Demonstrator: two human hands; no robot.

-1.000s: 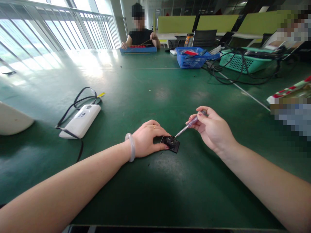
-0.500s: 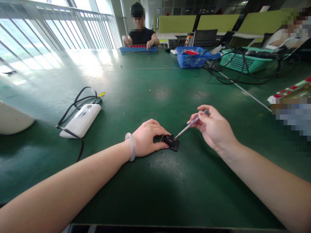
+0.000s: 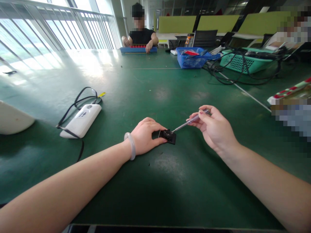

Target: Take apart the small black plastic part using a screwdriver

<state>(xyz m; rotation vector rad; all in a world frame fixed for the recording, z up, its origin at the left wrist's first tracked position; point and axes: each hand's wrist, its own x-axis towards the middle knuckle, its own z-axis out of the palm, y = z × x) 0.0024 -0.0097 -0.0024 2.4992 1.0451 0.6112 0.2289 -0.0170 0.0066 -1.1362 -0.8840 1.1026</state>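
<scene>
On the green table [image 3: 155, 184], my left hand [image 3: 147, 136] grips a small black block with metal contacts [image 3: 171, 137] between thumb and fingers. The block looks like an electrical part on a flat base; its exact kind I cannot make out. A bracelet circles the left wrist. My right hand [image 3: 212, 124] is closed round the clear purplish handle of a screwdriver [image 3: 186, 124]. The shaft slants down to the left, its tip at the upper right of the black block. Fingers cover the block's left end.
To the left lies a white power bank [image 3: 81, 121] with a black cable [image 3: 75, 103]. A white object [image 3: 14, 119] stands at the left edge. Farther back are a blue basket [image 3: 191, 60], a green basket [image 3: 233, 61] and tangled cables. Across the table a person [image 3: 142, 37] handles a blue frame [image 3: 126, 49].
The black block and my left hand have shifted slightly up and to the left. The screwdriver has followed, its shaft lying a little flatter, with the tip still at the block.
</scene>
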